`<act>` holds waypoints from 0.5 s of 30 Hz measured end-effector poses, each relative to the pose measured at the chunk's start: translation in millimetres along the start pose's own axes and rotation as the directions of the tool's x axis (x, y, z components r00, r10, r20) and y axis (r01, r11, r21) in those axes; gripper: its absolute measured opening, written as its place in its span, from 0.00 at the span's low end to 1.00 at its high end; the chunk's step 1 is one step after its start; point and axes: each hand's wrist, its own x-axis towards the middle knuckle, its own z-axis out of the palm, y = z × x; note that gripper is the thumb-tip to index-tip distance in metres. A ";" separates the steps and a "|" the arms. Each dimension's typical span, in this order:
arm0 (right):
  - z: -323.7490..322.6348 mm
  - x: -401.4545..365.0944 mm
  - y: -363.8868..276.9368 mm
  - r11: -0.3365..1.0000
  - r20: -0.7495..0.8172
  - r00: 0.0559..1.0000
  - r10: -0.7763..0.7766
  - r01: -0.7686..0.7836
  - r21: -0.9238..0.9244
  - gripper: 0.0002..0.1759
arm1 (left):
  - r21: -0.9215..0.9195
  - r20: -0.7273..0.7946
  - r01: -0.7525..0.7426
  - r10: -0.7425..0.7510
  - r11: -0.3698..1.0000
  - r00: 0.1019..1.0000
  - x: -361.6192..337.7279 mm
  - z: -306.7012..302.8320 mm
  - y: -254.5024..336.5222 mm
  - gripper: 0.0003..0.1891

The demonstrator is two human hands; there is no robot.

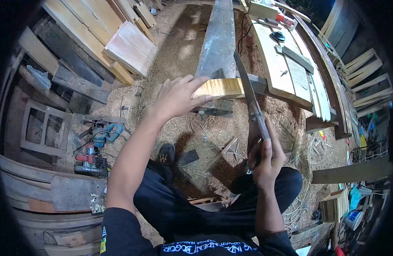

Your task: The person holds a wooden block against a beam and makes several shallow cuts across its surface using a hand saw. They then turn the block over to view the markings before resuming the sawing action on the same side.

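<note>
Reads "BOGOR" in white capitals across the front of the black shirt (196, 239), next to letters broken up by folds, apparently "INDEPENDENT". Carries a line of smaller white lettering alongside, too fine to read surely. Shows a coloured patch (103, 240) on the left sleeve (121, 232), its markings illegible.

I occupy a woodworking workshop, itemised thus: sawdust-strewn floor (141, 96), planks (83, 30) at upper left, blue and red power tools (101, 137), one handsaw (247, 83) in my right hand (269, 164).
</note>
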 end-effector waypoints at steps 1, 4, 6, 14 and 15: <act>0.0 -4.3 0.5 1.000 0.008 1.000 0.030 -0.030 0.003 0.32 | -0.017 0.016 -0.004 0.004 1.000 1.000 1.0 -2.0 0.6 0.34; 11.4 -11.9 0.9 0.998 -0.033 0.997 -0.065 0.065 0.009 0.33 | 0.022 0.006 0.023 -0.023 0.999 1.000 1.2 -2.2 3.7 0.33; 1.6 -19.5 2.4 0.995 0.015 0.997 -0.077 0.078 -0.067 0.30 | -0.006 -0.017 0.017 -0.017 1.000 1.000 -1.2 -3.0 5.7 0.33; 18.0 -29.3 -23.0 0.996 0.089 0.995 0.036 -0.043 0.076 0.33 | -0.034 0.006 0.048 -0.048 0.998 0.999 3.6 -2.2 4.0 0.37; 16.8 -30.2 -25.6 0.992 0.105 0.992 0.069 -0.079 0.100 0.31 | -0.002 -0.028 0.035 -0.035 0.999 0.999 3.2 0.0 3.6 0.37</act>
